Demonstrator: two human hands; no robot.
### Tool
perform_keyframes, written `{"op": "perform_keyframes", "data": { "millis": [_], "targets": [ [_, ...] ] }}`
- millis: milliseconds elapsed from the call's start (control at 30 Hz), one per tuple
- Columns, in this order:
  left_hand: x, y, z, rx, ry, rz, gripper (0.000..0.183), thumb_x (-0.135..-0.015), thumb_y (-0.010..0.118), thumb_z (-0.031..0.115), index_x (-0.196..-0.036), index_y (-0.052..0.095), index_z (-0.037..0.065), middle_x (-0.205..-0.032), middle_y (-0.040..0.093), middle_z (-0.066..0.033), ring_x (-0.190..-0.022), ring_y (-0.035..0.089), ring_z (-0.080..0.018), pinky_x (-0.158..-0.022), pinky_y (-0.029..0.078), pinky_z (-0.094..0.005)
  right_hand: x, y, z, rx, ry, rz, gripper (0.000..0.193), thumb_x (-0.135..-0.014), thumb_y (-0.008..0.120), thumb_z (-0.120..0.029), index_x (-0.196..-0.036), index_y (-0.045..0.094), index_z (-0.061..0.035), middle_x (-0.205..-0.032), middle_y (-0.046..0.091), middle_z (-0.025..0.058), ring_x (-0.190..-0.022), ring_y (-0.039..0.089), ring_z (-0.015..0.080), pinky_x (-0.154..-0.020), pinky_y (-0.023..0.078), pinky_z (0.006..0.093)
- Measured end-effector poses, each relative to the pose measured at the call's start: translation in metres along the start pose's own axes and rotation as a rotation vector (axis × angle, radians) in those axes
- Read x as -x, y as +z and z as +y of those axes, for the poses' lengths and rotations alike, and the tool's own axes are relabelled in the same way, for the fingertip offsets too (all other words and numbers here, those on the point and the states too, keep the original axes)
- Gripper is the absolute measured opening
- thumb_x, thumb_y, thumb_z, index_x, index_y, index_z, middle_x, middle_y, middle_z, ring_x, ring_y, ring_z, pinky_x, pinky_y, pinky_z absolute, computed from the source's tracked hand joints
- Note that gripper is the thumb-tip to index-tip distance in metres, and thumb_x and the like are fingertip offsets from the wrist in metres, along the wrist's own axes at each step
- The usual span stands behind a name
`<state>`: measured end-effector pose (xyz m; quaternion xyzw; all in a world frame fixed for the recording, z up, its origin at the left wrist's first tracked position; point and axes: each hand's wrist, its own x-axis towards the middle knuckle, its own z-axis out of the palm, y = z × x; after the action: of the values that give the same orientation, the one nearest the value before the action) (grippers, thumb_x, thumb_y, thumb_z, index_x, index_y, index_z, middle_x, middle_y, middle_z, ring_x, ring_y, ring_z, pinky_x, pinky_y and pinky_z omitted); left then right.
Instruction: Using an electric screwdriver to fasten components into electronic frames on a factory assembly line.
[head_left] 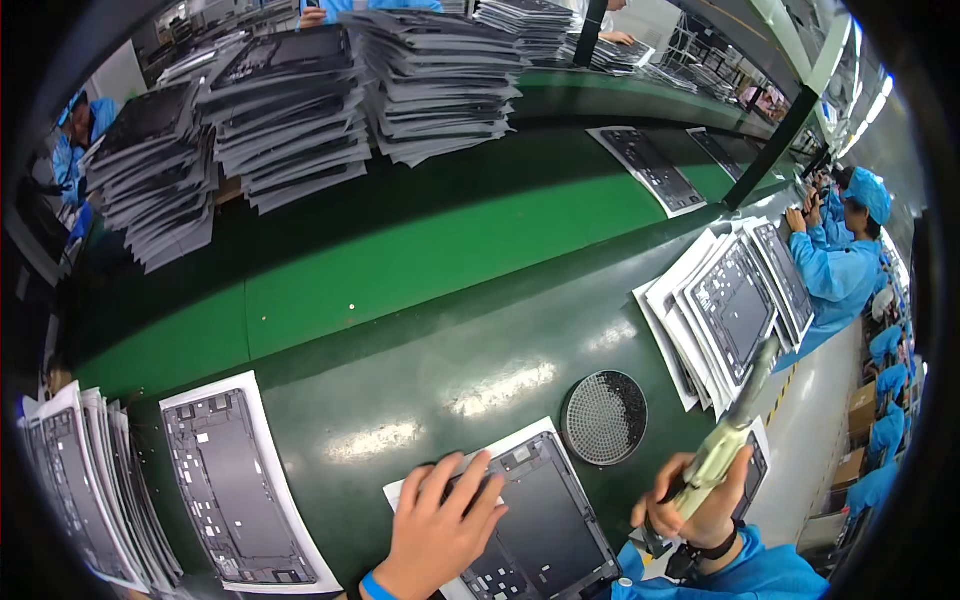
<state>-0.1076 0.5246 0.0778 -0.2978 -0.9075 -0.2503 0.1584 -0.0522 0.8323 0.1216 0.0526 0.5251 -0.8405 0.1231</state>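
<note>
Apparently steadying the dark panel (pixel 555 510) at lower centre with the left hand (pixel 445 525), spread and grasping nothing; gripping a pale green tool (pixel 716 458) in the right hand (pixel 697 497), lower right — pointing away, clear of the panel. For use there, likely needing to turn it past the round dish (pixel 595 425) just beside. Farther off, stacked panels (pixel 735 300) at right; then tall stacks (pixel 290 125), upper left.

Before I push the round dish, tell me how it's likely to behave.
The dish will probably slide rather than tip, since it looks low and broad. The bench has a glossy sheen, so it may move easily. The small dark pieces look loose and crowd its right side, so they could shift with a jolt.
</note>
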Motion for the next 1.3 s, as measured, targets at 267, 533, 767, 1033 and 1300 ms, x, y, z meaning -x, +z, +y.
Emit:
{"op": "perform_keyframes", "data": {
  "millis": [267,533,767,1033,1300],
  "targets": [
    [0.12,-0.07,0.084,1.414,-1.345,0.21,0.072,-0.088,0.056,-0.01,-0.152,0.03,0.006,-0.151,0.041,-0.0163,-0.142,0.037,-0.0268,-0.116,0.032,-0.0423,0.045,-0.032,0.048,-0.106,0.276,0.073,0.112,-0.078,0.008,-0.092,-0.092,0.056,0.0081,-0.05,0.047,0.0106,-0.039,0.048,0.0238,-0.118,0.024,0.0527],
    [0.101,-0.043,0.093,1.362,-1.246,-0.042,0.035,-0.093,0.061,0.002,-0.128,0.056,-0.004,-0.117,0.067,-0.0088,-0.103,0.063,-0.015,-0.092,0.05,-0.0293,0.031,-0.03,0.061,-0.212,0.284,0.132,0.101,-0.082,0.009,-0.089,-0.082,0.053,0.0013,-0.041,0.04,0.0112,-0.031,0.043,0.0266,-0.108,0.04,0.049],
    [0.12,-0.094,0.018,0.982,-1.335,-0.158,0.023,-0.088,0.072,0.011,-0.109,0.07,0.001,-0.102,0.07,-0.0045,-0.09,0.063,-0.0135,-0.08,0.051,-0.0324,0.014,-0.027,0.065,-0.362,0.242,0.127,0.096,-0.087,0.015,-0.085,-0.072,0.057,-0.0001,-0.037,0.038,0.0113,-0.027,0.04,0.0246,-0.085,0.054,0.0593],
    [0.209,-0.202,-0.13,0.916,-1.303,0.331,0.021,-0.086,0.068,-0.003,-0.107,0.069,-0.008,-0.099,0.073,-0.014,-0.085,0.07,-0.0212,-0.081,0.057,-0.0336,0.017,-0.014,0.051,-0.425,0.315,-0.038,0.072,-0.098,0.028,-0.068,-0.087,0.059,-0.0048,-0.059,0.056,0.0053,-0.036,0.049,0.0178,-0.105,0.044,0.0427],
    [0.208,-0.195,-0.165,0.936,-1.34,0.342,0.022,-0.088,0.066,-0.004,-0.109,0.068,-0.008,-0.102,0.072,-0.015,-0.089,0.069,-0.0216,-0.084,0.056,-0.034,0.025,0.005,0.045,-0.422,0.32,0.172,0.069,-0.098,0.031,-0.067,-0.09,0.06,-0.0053,-0.06,0.058,0.0036,-0.042,0.052,0.017,-0.101,0.045,0.0439]
  ]
}}
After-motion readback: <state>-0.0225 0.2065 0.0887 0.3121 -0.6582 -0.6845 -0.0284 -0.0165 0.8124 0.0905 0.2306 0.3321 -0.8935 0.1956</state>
